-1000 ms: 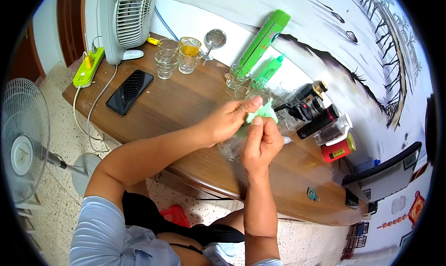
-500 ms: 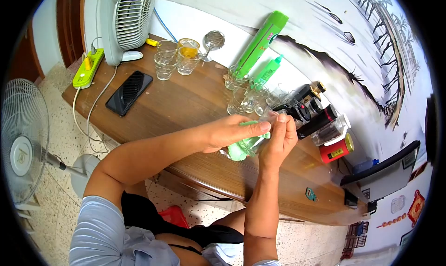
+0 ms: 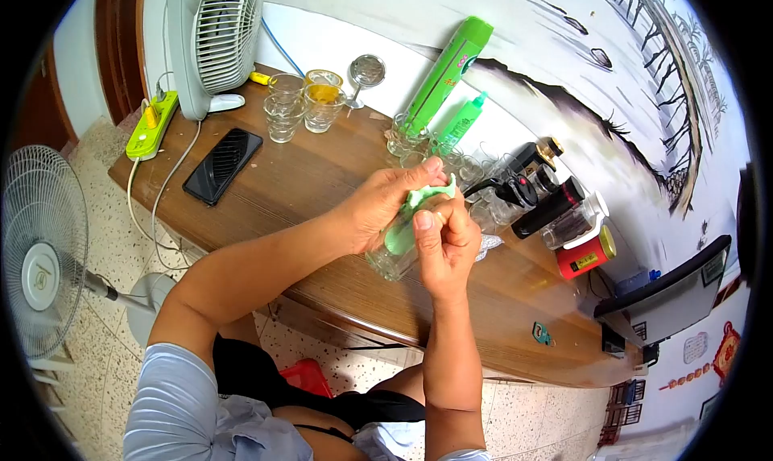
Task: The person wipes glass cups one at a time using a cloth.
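Above the wooden table, a clear glass vessel (image 3: 392, 261) is tilted between my hands, its base toward me. A light green cloth (image 3: 400, 237) shows inside the glass and folds over its rim. My left hand (image 3: 392, 199) wraps round the glass from the left, thumb at the rim beside the cloth. On the right, my right hand (image 3: 448, 248) is closed at the mouth, its curled fingers pinching the cloth. Behind my hands, several clear glasses (image 3: 407, 139) stand close together near a green bottle (image 3: 462, 124) and a tall green can (image 3: 451, 74).
A black phone (image 3: 223, 165) lies on the table (image 3: 322, 260) at left, near glasses (image 3: 283, 119), a small fan (image 3: 221, 38) and a power strip (image 3: 153, 125). At right are a black flask (image 3: 550, 210), a red tin (image 3: 585, 253) and a monitor (image 3: 668, 288).
The glass and green cloth have turned between my hands, with the base now toward me. My right hand has shifted left, from beyond the cloth onto it at the rim.
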`<state>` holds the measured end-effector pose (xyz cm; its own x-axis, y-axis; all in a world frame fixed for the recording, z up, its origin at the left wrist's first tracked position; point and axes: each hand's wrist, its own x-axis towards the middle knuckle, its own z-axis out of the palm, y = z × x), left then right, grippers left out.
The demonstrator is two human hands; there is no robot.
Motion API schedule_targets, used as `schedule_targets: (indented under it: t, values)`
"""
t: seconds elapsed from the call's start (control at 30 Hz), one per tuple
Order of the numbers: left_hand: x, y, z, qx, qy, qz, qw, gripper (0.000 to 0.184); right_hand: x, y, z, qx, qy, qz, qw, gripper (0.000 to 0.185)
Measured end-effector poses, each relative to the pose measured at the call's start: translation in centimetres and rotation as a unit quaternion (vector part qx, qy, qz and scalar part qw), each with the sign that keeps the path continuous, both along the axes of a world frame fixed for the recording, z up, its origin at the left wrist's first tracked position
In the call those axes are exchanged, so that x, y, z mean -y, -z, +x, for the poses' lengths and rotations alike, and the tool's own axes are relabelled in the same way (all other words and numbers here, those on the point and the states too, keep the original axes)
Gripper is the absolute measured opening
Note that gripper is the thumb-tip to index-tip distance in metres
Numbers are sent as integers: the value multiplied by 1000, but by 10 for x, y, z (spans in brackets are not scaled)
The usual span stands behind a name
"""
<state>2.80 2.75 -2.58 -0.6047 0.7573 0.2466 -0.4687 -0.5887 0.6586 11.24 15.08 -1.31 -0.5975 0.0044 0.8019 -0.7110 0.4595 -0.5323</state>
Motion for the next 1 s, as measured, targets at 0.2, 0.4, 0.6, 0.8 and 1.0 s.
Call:
schedule_targets:
  t: [0.2,0.4,0.6,0.8,1.0]
  values:
    - [4,-14,10,-30,-95,-43,994,45,7,-1,1,-31,88,59,994,34]
    - [2,6,-6,-46,51,-46,997,35,-8,7,-3,-3,156,-59,986,25]
    - [4,-3,5,-97,15,-101,990,33,-38,-8,-4,1,163,-205,965,30]
    - [3,1,-6,-138,-112,-107,978,30,-44,-7,-2,-1,160,-200,967,30]
    - [-8,9,-2,-218,-191,-83,953,29,-14,3,-2,10,192,-71,979,31]
